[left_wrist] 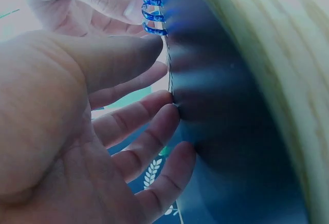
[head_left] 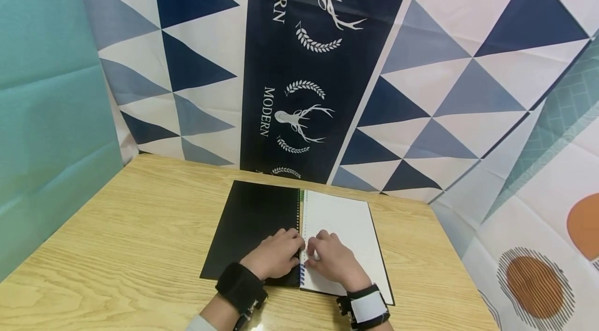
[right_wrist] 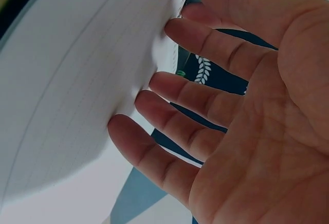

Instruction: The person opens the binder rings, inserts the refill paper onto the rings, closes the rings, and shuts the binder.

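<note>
A notebook lies spread flat, its black cover (head_left: 262, 211) on the left and its white page (head_left: 343, 219) on the right. Blue binding rings (left_wrist: 153, 14) join the halves at the near end of the spine; a bit of green (head_left: 301, 196) shows at the far end. My left hand (head_left: 277, 254) rests its fingertips on the black cover beside the spine, its thumb close below the blue rings. Opposite it, my right hand (head_left: 333, 259) presses several slightly bent fingertips on the white page by the punched edge. The right thumb's tip is cut off in the right wrist view.
The notebook lies on a light wood-grain table (head_left: 135, 232). A patterned cloth (head_left: 201, 61) with triangles and a dark deer-print band hangs behind the far edge. A teal cloth (head_left: 51, 113) covers the left side, and a white cloth with brown circles (head_left: 533, 281) the right.
</note>
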### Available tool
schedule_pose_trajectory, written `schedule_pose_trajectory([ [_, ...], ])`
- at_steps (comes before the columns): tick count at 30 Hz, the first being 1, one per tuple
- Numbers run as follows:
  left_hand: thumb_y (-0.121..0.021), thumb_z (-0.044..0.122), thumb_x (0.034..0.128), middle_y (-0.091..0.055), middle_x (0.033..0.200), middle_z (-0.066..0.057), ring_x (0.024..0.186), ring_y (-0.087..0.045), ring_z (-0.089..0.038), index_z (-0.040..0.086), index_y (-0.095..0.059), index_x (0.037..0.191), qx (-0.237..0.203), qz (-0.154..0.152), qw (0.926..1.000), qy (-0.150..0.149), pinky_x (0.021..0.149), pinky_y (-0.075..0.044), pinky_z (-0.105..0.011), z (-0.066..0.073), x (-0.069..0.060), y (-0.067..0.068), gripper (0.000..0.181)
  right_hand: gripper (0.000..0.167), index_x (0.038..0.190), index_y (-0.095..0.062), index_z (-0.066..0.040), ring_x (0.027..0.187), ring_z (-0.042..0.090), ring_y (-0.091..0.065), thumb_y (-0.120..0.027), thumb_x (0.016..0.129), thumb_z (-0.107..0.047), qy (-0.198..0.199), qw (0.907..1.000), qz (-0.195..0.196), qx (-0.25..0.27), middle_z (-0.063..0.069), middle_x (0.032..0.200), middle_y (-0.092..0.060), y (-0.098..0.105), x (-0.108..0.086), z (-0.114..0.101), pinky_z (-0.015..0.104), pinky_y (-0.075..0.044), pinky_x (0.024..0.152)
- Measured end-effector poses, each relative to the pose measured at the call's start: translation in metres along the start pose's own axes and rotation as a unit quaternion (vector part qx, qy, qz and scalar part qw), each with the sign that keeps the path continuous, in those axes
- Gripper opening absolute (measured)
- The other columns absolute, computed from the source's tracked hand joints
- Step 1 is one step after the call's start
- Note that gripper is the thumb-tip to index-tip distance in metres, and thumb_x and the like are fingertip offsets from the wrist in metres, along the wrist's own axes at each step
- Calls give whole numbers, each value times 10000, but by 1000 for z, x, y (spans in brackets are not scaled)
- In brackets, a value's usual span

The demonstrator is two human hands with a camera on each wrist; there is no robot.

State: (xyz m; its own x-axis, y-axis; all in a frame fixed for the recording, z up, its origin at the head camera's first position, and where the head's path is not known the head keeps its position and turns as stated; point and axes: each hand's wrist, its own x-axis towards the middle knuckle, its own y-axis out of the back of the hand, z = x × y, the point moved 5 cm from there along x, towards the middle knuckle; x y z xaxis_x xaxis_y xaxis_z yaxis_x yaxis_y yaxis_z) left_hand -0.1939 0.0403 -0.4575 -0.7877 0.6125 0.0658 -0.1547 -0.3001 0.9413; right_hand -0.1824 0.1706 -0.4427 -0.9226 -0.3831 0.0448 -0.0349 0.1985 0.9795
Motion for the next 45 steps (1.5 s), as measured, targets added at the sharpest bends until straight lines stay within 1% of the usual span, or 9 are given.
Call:
schedule_pose_trajectory([
  [4, -711, 207, 947, -596, 1217, 21, 969, -506, -155, 196, -674, 1167, 6, -10, 10000, -3, 782, -488, -346, 1, 0, 1, 223, 171, 831, -656, -146, 819, 208, -487, -820, 832, -195, -29, 10000, 8, -22, 42, 910, -560, 0, 0, 1, 373, -457, 596],
  [12, -718, 206, 940, -604, 1212, 13, 965, -523, -166, 190, -676, 1155, 160, 92, 9998, -51, 767, -496, -355, 2, -1, 1, 220, 169, 836, -660, -138, 820, 210, -489, -820, 834, -190, -11, 10000, 25, -50, 47, 920, -571, 0, 0, 0, 368, -455, 600],
  [20, -717, 200, 939, -607, 1202, 15, 951, -524, -166, 192, -683, 1148, 143, 122, 9998, -78, 756, -491, -349, 2, -1, 1, 212, 173, 830, -655, -142, 811, 204, -481, -815, 840, -205, -26, 10000, 16, -74, 38, 906, -562, 0, 0, -1, 360, -451, 596],
  [30, -696, 228, 955, -595, 1230, 13, 979, -518, -170, 197, -673, 1175, 51, -56, 10000, -45, 802, -496, -359, 1, -1, 2, 224, 161, 841, -664, -140, 825, 205, -477, -808, 844, -212, -98, 9999, -67, -2, 42, 924, -567, -1, 1, 0, 366, -449, 601],
  [36, -683, 257, 962, -588, 1279, 2, 1018, -523, -174, 189, -667, 1198, 8, -121, 9999, -9, 836, -501, -376, 2, -2, 2, 246, 153, 847, -669, -147, 834, 203, -476, -804, 846, -220, -176, 9998, -115, -10, 38, 935, -570, -2, 1, 1, 363, -447, 611],
  [41, -682, 268, 960, -586, 1292, 2, 1036, -529, -179, 191, -663, 1196, -3, -189, 9998, 4, 852, -504, -384, 2, -3, 2, 249, 160, 842, -666, -144, 824, 206, -472, -807, 838, -218, -142, 9998, -156, 46, 34, 918, -559, -2, 1, 1, 366, -438, 600],
  [45, -692, 268, 949, -587, 1274, 2, 1025, -527, -177, 190, -667, 1193, -16, -281, 9996, 6, 853, -502, -384, 3, -3, 3, 257, 177, 828, -654, -157, 799, 192, -453, -813, 826, -234, -100, 9997, -206, 40, 13, 891, -536, -2, 0, 1, 342, -413, 587],
])
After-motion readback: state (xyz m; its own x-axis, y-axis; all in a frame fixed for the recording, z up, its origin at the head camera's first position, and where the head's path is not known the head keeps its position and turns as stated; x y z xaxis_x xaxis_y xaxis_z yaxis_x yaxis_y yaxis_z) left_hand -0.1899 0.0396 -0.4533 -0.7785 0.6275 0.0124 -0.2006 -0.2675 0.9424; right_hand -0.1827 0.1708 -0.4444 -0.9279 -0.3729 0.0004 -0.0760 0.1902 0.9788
